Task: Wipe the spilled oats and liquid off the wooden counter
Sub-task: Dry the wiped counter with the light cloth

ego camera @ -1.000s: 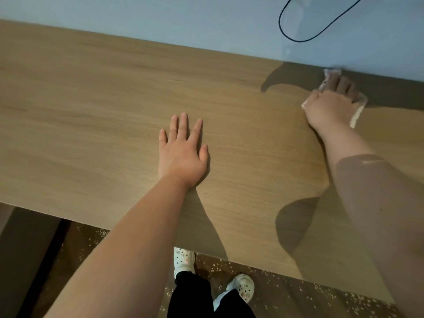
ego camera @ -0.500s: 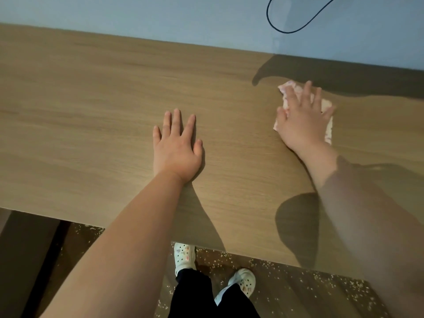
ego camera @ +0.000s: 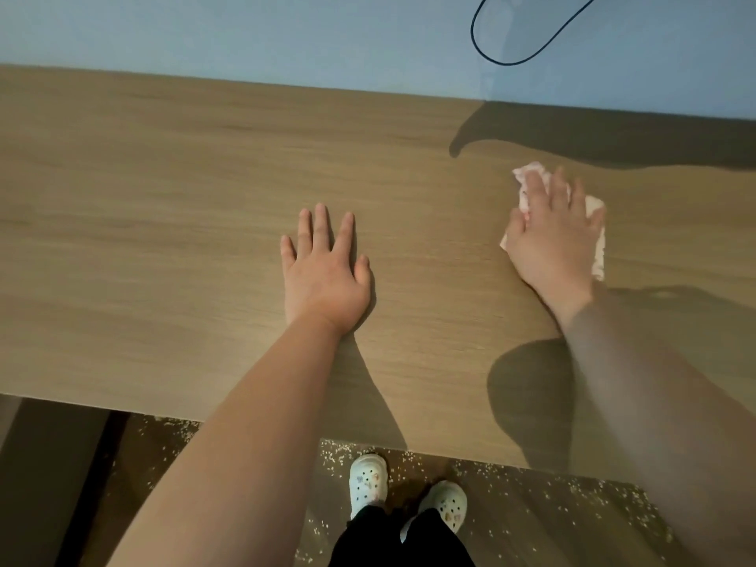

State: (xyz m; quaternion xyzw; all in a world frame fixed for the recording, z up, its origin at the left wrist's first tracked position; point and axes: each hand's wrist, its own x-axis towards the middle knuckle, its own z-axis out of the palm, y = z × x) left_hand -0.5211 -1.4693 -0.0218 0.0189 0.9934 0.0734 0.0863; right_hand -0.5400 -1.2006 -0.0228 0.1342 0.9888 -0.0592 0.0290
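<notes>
Floor: oats (ego camera: 339, 456) lie scattered on the dark floor (ego camera: 532, 509) round two white clogs (ego camera: 368, 482), below the desk's near edge.
Left hand (ego camera: 323, 276): flat on the wooden desk (ego camera: 163, 239), grip apart, fingers straight and spread, holding nothing.
Right hand (ego camera: 552, 243): farther back, to the right, pressing a white cloth (ego camera: 594, 204) (pinkish at its far corner) onto the desk, grip apart, fingers straight.
Wall (ego camera: 286, 34): a black cable (ego camera: 474, 38) loops against it.

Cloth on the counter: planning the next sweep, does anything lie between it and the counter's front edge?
Nothing visible does. The right hand presses the cloth on the wooden counter; only wood in the arm's shadow lies between it and the front edge. The left hand rests flat farther left, outside that path.
</notes>
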